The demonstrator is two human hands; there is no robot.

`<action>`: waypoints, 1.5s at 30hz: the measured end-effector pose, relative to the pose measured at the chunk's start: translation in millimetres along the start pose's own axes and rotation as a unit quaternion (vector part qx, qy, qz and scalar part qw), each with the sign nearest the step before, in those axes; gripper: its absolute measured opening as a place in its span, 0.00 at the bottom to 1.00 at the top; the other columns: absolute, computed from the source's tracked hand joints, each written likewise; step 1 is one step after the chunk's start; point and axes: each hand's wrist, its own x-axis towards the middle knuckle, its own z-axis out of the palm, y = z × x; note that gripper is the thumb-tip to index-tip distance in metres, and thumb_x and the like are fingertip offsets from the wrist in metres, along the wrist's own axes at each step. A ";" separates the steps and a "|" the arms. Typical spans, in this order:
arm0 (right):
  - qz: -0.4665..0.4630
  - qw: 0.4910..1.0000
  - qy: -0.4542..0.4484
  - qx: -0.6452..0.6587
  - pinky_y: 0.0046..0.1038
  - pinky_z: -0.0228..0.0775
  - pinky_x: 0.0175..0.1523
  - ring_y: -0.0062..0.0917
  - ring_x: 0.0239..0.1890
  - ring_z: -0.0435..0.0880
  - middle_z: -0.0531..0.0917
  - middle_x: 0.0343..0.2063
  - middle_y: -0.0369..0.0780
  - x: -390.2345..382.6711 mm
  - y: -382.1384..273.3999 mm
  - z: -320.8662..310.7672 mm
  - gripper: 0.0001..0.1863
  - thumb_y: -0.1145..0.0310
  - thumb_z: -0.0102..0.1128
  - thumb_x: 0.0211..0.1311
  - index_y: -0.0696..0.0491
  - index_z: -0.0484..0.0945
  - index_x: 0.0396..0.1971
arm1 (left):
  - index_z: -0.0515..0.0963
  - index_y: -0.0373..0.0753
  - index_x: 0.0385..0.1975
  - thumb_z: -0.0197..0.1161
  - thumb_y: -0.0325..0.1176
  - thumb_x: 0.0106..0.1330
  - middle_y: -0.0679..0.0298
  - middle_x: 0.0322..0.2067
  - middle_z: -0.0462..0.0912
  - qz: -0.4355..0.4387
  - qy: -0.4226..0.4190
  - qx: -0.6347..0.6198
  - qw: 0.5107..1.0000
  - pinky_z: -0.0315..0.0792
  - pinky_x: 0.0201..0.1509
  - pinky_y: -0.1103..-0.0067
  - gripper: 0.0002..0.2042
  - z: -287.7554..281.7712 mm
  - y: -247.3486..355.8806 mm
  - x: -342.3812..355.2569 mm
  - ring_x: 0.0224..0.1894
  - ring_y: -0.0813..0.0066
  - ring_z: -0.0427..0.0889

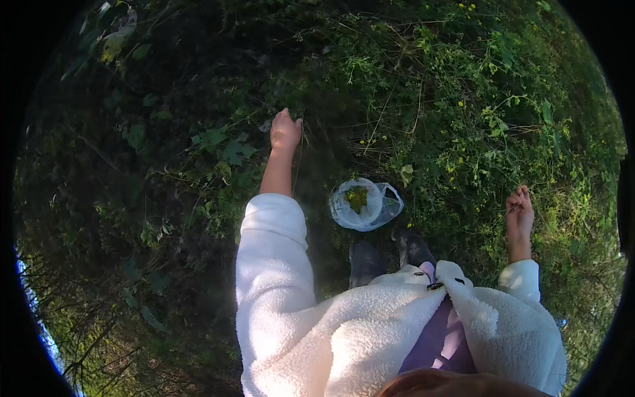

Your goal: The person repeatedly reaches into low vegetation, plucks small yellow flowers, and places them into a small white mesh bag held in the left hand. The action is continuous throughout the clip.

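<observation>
My left hand (286,131) stretches out ahead among the plants, its fingers curled closed at thin stems; what they hold, if anything, is too small to make out. Off to the right, my right hand (520,202) is raised over the greenery with its fingers bent together. Something small and dark shows at its palm side, too unclear to name. Between the two hands, just past my feet, a whitish see-through plastic bag (360,223) sits with its mouth open and a handle loop out to the right. Small yellow-green flower heads (356,198) lie inside it.
Dense weeds with small yellow flowers (460,104) spread ahead and to the right. Broad green leaves (233,151) stand left of my left forearm, in shade. My dark shoes (366,261) are just below the bag. Bare twigs (92,347) fill the lower left.
</observation>
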 end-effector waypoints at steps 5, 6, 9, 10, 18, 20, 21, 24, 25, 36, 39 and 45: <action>-0.041 0.992 0.089 -0.075 0.17 0.62 0.34 0.17 0.26 0.66 0.70 0.32 0.36 -20.6 -27.7 -67.8 0.09 0.78 0.47 0.54 0.54 0.64 0.36 | 0.52 0.32 0.56 0.62 0.40 0.49 0.50 0.56 0.56 0.007 -0.008 0.086 0.996 0.52 0.60 0.71 0.36 57.0 -7.0 70.7 0.58 0.59 0.56; -0.043 0.990 0.106 -0.081 0.17 0.62 0.35 0.16 0.27 0.66 0.70 0.33 0.36 -26.7 -28.6 -77.5 0.09 0.78 0.47 0.54 0.54 0.64 0.36 | 0.51 0.33 0.57 0.62 0.41 0.49 0.51 0.57 0.54 -0.007 -0.012 0.113 0.994 0.51 0.61 0.70 0.37 64.1 -5.5 82.2 0.59 0.60 0.54; -0.034 0.989 0.111 -0.094 0.17 0.62 0.35 0.16 0.28 0.67 0.71 0.33 0.36 -38.6 -22.7 -103.4 0.08 0.77 0.48 0.54 0.54 0.65 0.35 | 0.47 0.36 0.59 0.62 0.44 0.50 0.54 0.60 0.49 -0.031 -0.016 0.137 0.990 0.46 0.62 0.65 0.40 76.8 -2.0 111.4 0.62 0.59 0.49; -0.031 0.991 0.095 -0.091 0.17 0.63 0.36 0.16 0.28 0.67 0.71 0.34 0.36 -41.6 -19.7 -112.0 0.08 0.77 0.48 0.55 0.54 0.65 0.35 | 0.47 0.38 0.59 0.62 0.44 0.50 0.55 0.60 0.49 -0.034 -0.020 0.152 0.988 0.46 0.62 0.64 0.40 81.4 -0.7 119.6 0.61 0.59 0.49; 0.009 0.961 0.220 -0.165 0.17 0.64 0.32 0.15 0.27 0.69 0.74 0.34 0.33 -64.0 -4.3 -158.7 0.05 0.73 0.48 0.56 0.50 0.67 0.33 | 0.73 0.38 0.36 0.47 0.36 0.61 0.56 0.43 0.73 0.096 -0.003 0.038 0.995 0.56 0.56 0.64 0.11 116.8 -14.7 129.5 0.50 0.58 0.67; 0.018 0.961 0.225 -0.160 0.17 0.64 0.31 0.15 0.27 0.69 0.74 0.34 0.33 -60.8 -2.0 -159.4 0.04 0.73 0.49 0.56 0.50 0.67 0.33 | 0.71 0.35 0.32 0.46 0.37 0.62 0.51 0.35 0.74 0.057 -0.059 -0.052 0.995 0.62 0.48 0.64 0.12 111.0 -16.3 116.8 0.41 0.52 0.70; 0.019 0.962 0.228 -0.149 0.17 0.64 0.31 0.15 0.27 0.69 0.74 0.33 0.33 -58.0 -0.8 -158.2 0.04 0.73 0.48 0.57 0.50 0.67 0.32 | 0.70 0.33 0.30 0.45 0.37 0.62 0.48 0.30 0.74 0.092 -0.044 0.001 0.995 0.66 0.42 0.64 0.12 107.2 -16.0 107.2 0.36 0.48 0.71; 0.022 0.971 0.194 -0.137 0.16 0.63 0.30 0.14 0.27 0.69 0.74 0.32 0.32 -48.9 3.9 -149.3 0.04 0.73 0.47 0.57 0.49 0.67 0.32 | 0.69 0.33 0.35 0.45 0.35 0.63 0.47 0.32 0.74 0.075 0.033 -0.039 0.996 0.66 0.39 0.63 0.11 98.9 -14.5 80.9 0.37 0.49 0.71; 0.023 0.977 0.167 -0.130 0.16 0.63 0.30 0.14 0.27 0.69 0.74 0.32 0.32 -44.4 5.4 -144.4 0.03 0.73 0.47 0.58 0.49 0.67 0.32 | 0.69 0.32 0.33 0.45 0.35 0.63 0.49 0.30 0.74 0.020 0.058 -0.082 0.995 0.66 0.36 0.64 0.11 99.3 -12.9 75.6 0.35 0.52 0.73; 0.041 0.965 0.190 -0.174 0.17 0.62 0.30 0.14 0.26 0.69 0.75 0.32 0.34 -36.4 0.7 -107.3 0.04 0.74 0.47 0.57 0.51 0.68 0.33 | 0.71 0.34 0.31 0.41 0.41 0.66 0.57 0.23 0.74 -0.373 0.020 -0.309 0.874 0.66 0.26 0.72 0.16 86.0 -47.9 35.6 0.25 0.68 0.72; 0.046 0.957 0.206 -0.199 0.17 0.62 0.29 0.14 0.25 0.69 0.76 0.32 0.34 -38.6 -5.7 -112.5 0.04 0.74 0.46 0.57 0.51 0.68 0.32 | 0.73 0.34 0.36 0.42 0.40 0.65 0.54 0.27 0.76 -0.383 -0.046 -0.158 0.909 0.68 0.28 0.68 0.16 78.6 -55.2 15.8 0.30 0.64 0.75; 0.046 0.934 0.220 -0.278 0.16 0.61 0.28 0.14 0.23 0.67 0.76 0.31 0.34 -43.1 -26.9 -120.1 0.03 0.73 0.43 0.59 0.50 0.68 0.30 | 0.61 0.35 0.48 0.42 0.39 0.66 0.62 0.20 0.69 -0.296 -0.208 -0.316 0.877 0.61 0.21 0.76 0.17 46.1 -53.3 -25.9 0.19 0.74 0.65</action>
